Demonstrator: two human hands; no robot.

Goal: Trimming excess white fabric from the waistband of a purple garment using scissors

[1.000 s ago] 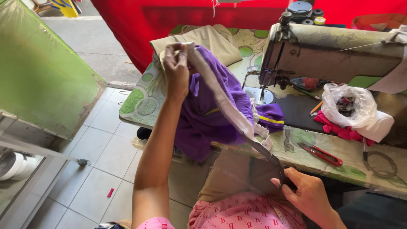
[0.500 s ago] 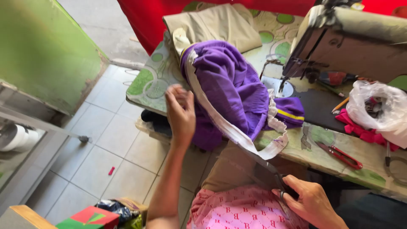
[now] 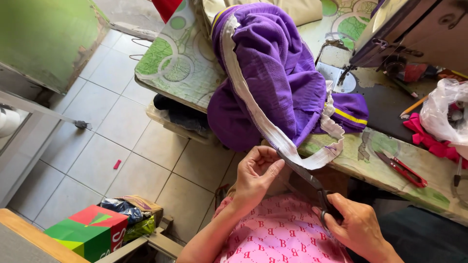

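Note:
A purple garment (image 3: 285, 73) lies heaped on the sewing table's green-patterned top (image 3: 180, 63) and hangs over its front edge. A white elastic band (image 3: 263, 122) runs along it and loops down to my lap. My left hand (image 3: 256, 173) pinches the band's lower end near the table edge. My right hand (image 3: 358, 226) grips dark scissors (image 3: 307, 178), whose blades touch the band right beside my left thumb. I wear a pink patterned top (image 3: 282, 234).
A sewing machine (image 3: 419, 34) stands at the top right. Red thread snips (image 3: 402, 168), a pencil (image 3: 414, 104) and a plastic bag (image 3: 446, 114) with pink fabric lie on the table's right part. A red-green box (image 3: 90, 231) sits by the tiled floor (image 3: 117, 146).
My left hand came down from the raised garment to the band's lower end. The garment now rests on the table. My right hand has brought the scissors up against the band.

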